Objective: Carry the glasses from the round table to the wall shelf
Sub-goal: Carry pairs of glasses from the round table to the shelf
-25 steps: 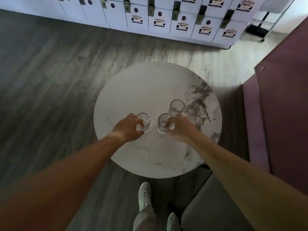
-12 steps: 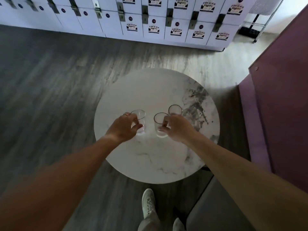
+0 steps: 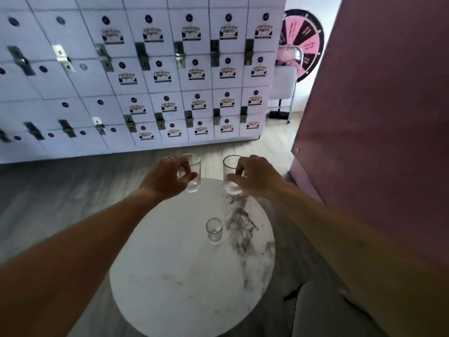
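1. A white bank of lockers (image 3: 145,76) fills the far wall, with small dark round knobs, printed labels and metal latch plates on its doors; it stands on the grey wood-look floor (image 3: 60,190)
2. A tall mauve panel (image 3: 376,117) rises on the right side, with a paler pink ledge at its foot
3. The round table (image 3: 175,276) has a white marble top with a dark grey veined patch on its right half, and lies low in the view, below both outstretched arms
4. A grey cushioned seat (image 3: 320,312) shows at the lower right, just beside the table's edge
5. A pink and black prize wheel (image 3: 303,42) stands in the far right corner beyond the lockers, with a white folding chair (image 3: 284,81) in front of it
6. The left hand (image 3: 167,177) grips the left glass (image 3: 194,173) – fingers and thumb curled round its side, a ring on one finger; the glass is upright and lifted clear of the tabletop
7. The right hand (image 3: 257,177) grips the right glass (image 3: 232,176) in the same way, upright and in the air, near the table's far edge in the view
8. A third glass (image 3: 214,231) – smaller in the view – stands upright on the table, just left of the dark veining, well apart from both hands
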